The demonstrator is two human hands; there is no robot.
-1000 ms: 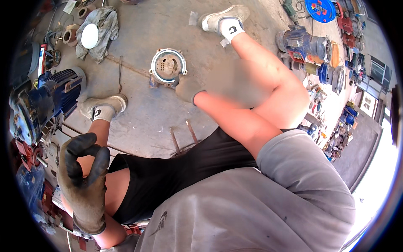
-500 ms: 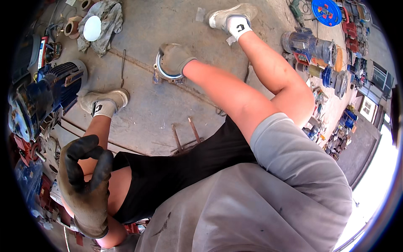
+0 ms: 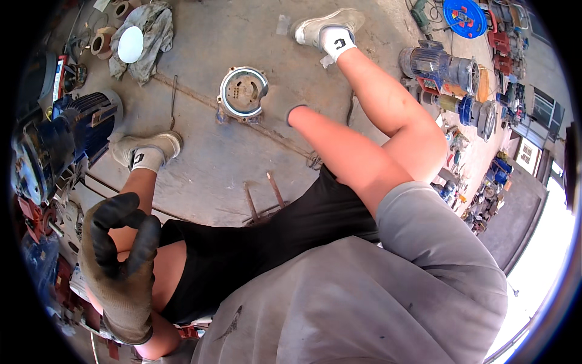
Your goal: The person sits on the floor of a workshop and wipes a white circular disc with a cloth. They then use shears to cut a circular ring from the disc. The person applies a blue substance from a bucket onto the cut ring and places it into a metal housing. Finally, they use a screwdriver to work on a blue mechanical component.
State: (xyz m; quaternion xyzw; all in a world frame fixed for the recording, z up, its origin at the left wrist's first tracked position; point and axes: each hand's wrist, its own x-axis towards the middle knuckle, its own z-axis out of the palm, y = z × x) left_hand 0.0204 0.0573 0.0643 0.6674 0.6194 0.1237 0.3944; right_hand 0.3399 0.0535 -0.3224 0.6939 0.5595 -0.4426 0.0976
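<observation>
My left hand (image 3: 118, 267), in a brown glove with dark-coated fingers, rests by my left knee. Its fingers and thumb curl into a loose loop, a gap between the tips and nothing held. My right forearm reaches forward over the floor, and the gloved right hand (image 3: 280, 92) nearly blends into the concrete, so its fingers are hard to make out. That hand is beside a round metal housing (image 3: 222, 100), which has a bright rim and slotted holes inside; its right edge looks partly covered. The housing lies face up between my feet.
A thin rod (image 3: 174, 100) lies near my left shoe (image 3: 167, 145). A blue motor (image 3: 91, 124) stands at left, and another motor (image 3: 439, 68) at right. Behind are a grey rag (image 3: 159, 36) with a white disc, and a blue reel (image 3: 464, 17). Two stubs (image 3: 276, 189) stick up near my shorts.
My right hand has drawn off the housing toward the right, uncovering its inside. The left hand keeps its pose, and the view has shifted slightly.
</observation>
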